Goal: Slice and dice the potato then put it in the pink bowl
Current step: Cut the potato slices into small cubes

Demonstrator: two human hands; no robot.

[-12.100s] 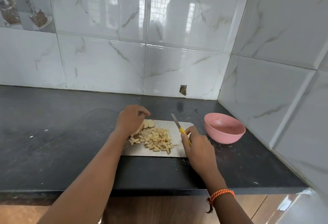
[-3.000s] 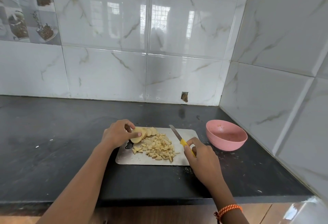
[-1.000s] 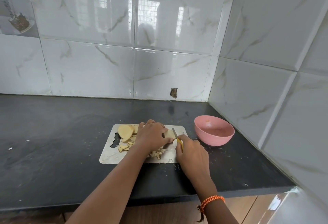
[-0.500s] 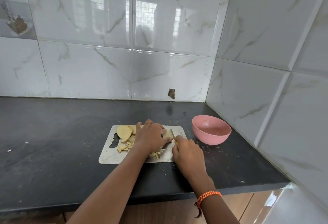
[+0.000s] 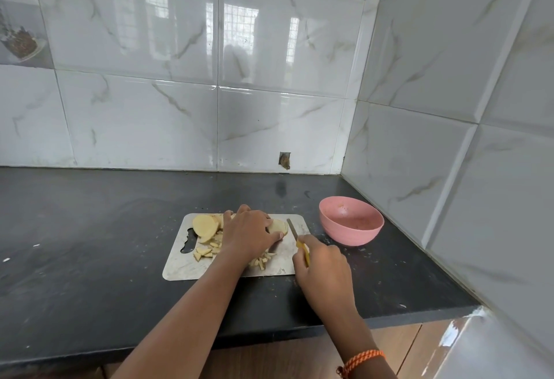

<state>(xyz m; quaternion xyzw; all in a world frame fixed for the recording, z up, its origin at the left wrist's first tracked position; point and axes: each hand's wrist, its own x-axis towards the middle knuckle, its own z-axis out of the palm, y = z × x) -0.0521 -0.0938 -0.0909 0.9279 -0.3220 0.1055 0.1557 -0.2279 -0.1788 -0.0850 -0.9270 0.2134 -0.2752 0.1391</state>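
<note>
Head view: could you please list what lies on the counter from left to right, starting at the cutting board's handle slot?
Handle slot → potato slices → left hand holding a potato piece → knife in the right hand → pink bowl.

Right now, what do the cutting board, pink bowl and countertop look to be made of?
Cutting board: thin brushed metal, probably steel; grey sheen, scuffed.
Pink bowl: matte plastic or melamine by its even colour; cannot tell which.
Countertop: dark polished stone, likely granite; faint reflections, pale flecks.
</note>
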